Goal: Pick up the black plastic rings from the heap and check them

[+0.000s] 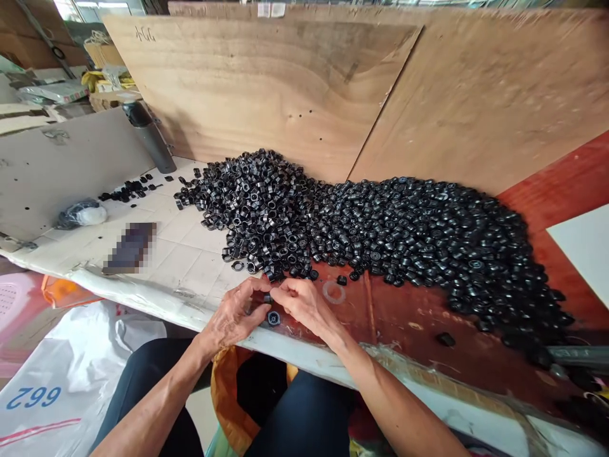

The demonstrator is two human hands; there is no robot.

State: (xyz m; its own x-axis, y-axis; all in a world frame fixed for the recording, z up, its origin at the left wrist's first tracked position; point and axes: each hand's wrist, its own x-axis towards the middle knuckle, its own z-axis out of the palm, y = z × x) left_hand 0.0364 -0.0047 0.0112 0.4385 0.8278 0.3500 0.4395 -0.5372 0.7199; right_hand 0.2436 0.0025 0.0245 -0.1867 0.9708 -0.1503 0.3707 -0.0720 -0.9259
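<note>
My left hand [233,311] and my right hand [302,304] meet at the table's front edge, their fingertips pinching a small black plastic ring [267,298] between them. Just below it, a black ring with a blue centre [273,318] lies on the red-brown board [404,317], close to my right hand. A large heap of similar black plastic rings [380,235] spreads across the table beyond my hands. A pale translucent washer [333,292] lies on the board to the right of my right hand.
Plywood sheets [266,82] stand along the back of the table. On the white tiled surface [185,266] to the left are a black bottle [149,134], a pixelated dark rectangle [130,247] and a small bag [82,214]. A woven sack [57,381] lies on the floor at lower left.
</note>
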